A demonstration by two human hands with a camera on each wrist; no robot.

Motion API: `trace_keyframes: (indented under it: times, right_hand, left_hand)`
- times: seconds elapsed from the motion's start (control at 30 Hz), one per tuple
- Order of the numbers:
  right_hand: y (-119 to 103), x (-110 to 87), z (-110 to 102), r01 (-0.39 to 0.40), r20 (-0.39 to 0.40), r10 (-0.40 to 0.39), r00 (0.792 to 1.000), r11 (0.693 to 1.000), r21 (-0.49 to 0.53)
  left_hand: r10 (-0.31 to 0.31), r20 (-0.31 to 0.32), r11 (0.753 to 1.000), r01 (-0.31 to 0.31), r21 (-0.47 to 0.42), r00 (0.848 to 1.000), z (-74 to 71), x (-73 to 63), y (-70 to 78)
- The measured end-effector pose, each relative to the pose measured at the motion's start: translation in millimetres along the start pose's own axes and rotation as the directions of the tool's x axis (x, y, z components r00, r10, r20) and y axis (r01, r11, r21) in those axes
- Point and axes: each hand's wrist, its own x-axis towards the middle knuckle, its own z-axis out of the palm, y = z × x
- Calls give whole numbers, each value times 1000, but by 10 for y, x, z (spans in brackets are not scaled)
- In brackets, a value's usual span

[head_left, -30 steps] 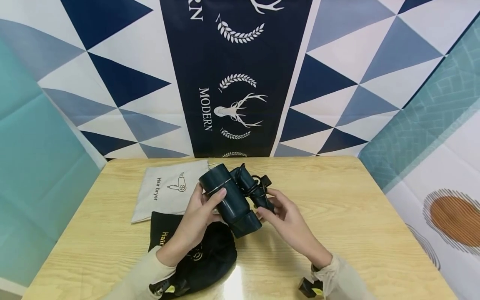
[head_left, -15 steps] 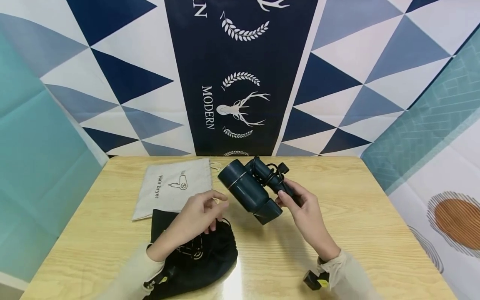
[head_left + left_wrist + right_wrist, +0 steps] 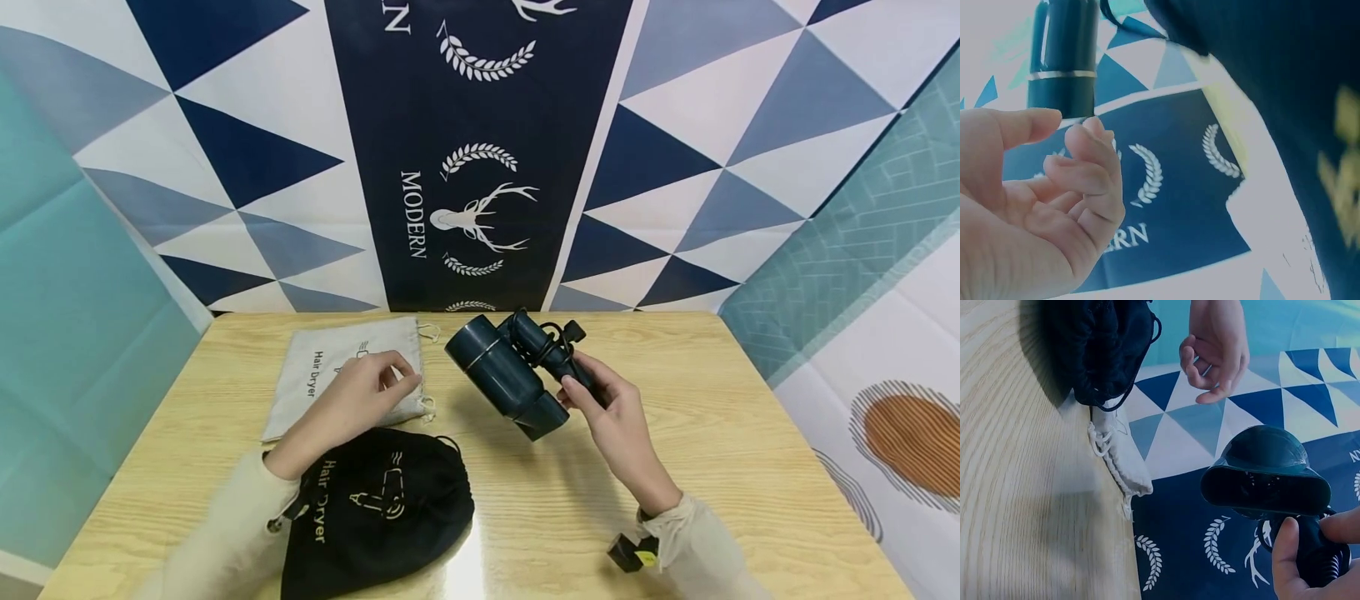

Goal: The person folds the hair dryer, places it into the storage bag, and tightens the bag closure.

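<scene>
In the head view my right hand grips the handle of a dark hair dryer, which is raised off the table and tilted. Its cord is looped round the handle, with the plug sticking out near the top. The right wrist view shows the dryer's wide, flat nozzle just above the thumb. My left hand holds nothing; its fingers are loosely curled over a pale drawstring bag printed "Hair Dryer". Nearer to me lies a black drawstring bag with gold lettering, its cord loop at the right end.
A pale wooden table carries both bags on its left half. Behind it stands a patterned backdrop with triangles and a stag's head; more cloth hangs at both sides. A small camera sits at my right wrist.
My left hand has let go of the hair dryer and moved left and up over the pale bag. The right hand has carried the dryer a little to the right, turning it slightly.
</scene>
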Motion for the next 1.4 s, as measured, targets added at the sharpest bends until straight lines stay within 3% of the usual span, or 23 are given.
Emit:
trace_keyframes:
  times: [0.13, 0.33, 0.6, 0.73, 0.9, 1.17, 1.4]
  right_hand:
    - [7, 7, -8, 3, -3, -3, 1000, 1000, -5]
    - [34, 14, -5, 2, -12, -2, 1000, 1000, -9]
    - [45, 19, 4, -17, -17, 17, 1000, 1000, -4]
    - [54, 15, 1, -25, 0, 25, 1000, 1000, -2]
    - [60, 8, -5, -27, 22, 27, 999, 999, -18]
    - [80, 14, 16, -41, 38, 41, 998, 999, -13]
    - [102, 5, 43, -54, 49, 55, 997, 998, -18]
  left_hand:
    - [-15, 93, 999, 10, 50, 996, -71, 159, -161]
    - [-77, 246, 993, 52, 104, 966, -78, 373, -432]
    - [29, 348, 991, -72, 111, 937, 62, 601, -612]
    - [21, 390, 988, -79, 133, 921, 145, 684, -655]
    - [-9, 406, 987, -56, 148, 914, 222, 760, -717]
    - [-18, 375, 989, -38, 143, 927, 325, 805, -830]
    - [-6, 357, 978, -70, 199, 934, 410, 805, -838]
